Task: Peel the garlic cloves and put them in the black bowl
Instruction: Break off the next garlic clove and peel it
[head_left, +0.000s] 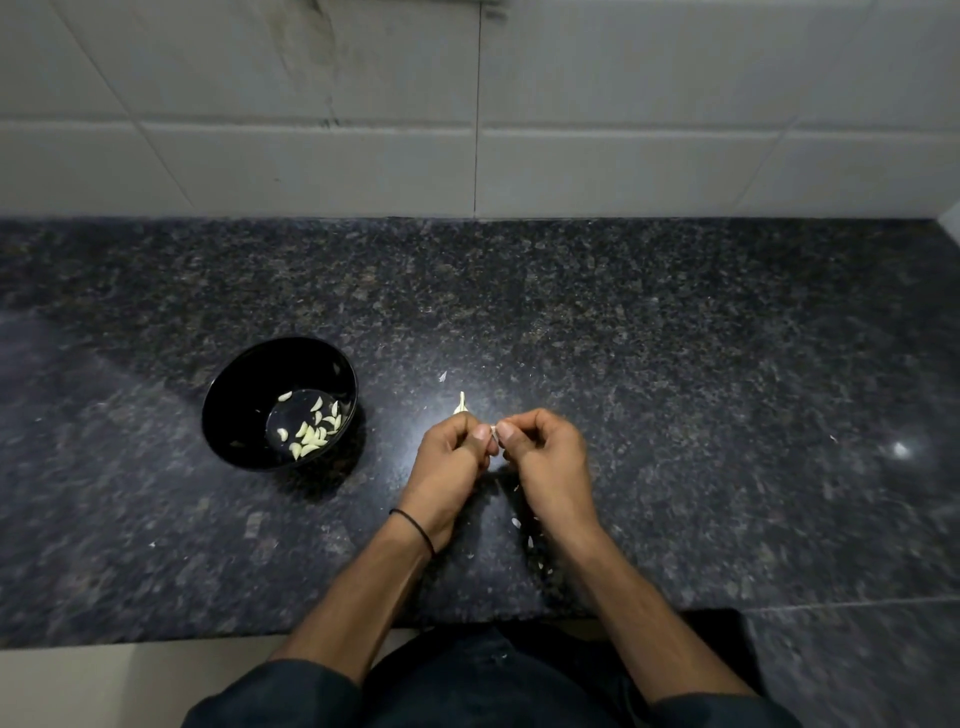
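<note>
Your left hand (451, 454) and right hand (548, 453) pinched a garlic clove (494, 435), seemingly mid-peel; next it likely needed stripping, then dropping into the black bowl (239, 384).

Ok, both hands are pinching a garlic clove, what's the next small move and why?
Probably peel the skin away with the right hand while the left hand holds firm: both pinch the garlic clove between them, and it isn't in the black bowl yet.

Dark speckled granite counter (675, 364), white tiled wall (311, 104) behind it, pale floor (78, 686) at lower left.
</note>
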